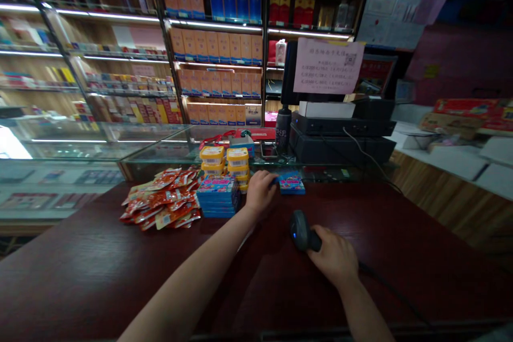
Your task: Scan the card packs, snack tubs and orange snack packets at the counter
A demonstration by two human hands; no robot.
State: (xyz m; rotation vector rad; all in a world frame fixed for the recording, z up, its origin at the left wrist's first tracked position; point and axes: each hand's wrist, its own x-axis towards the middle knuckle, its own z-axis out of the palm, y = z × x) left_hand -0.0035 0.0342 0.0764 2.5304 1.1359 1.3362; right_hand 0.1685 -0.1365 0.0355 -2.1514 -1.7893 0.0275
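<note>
Blue flat box (292, 185) lies on the dark red counter (100, 267), just right of the fingertips of the left hand (262, 191), its longer side seeming to run left to right. That hand is the nearer of the two: its forearm comes in from the near left, its fingers are bent, and they reach the box's left end, though whether they pinch it or only rest beside it I cannot tell. The right hand (334, 256) is closed around the handle of a black barcode scanner (300, 230), held nearer than the box, so box and scanner head stand roughly in one line from far to near, with bare counter between them. The scanner's handle runs right, into the grip, and its head sits left of the fingers, a small blue light showing on it. Left of the left hand stands a stack of similar blue boxes (217, 204), well apart from the single one; just beyond that stack are yellow-lidded tubs (212, 155) in two columns, and further left a loose heap of orange packets (162, 200). Past the single box, to the far right, a screen bears a pink notice (328, 67), and lit shelves (216, 61) with boxed goods fill the far side.
</note>
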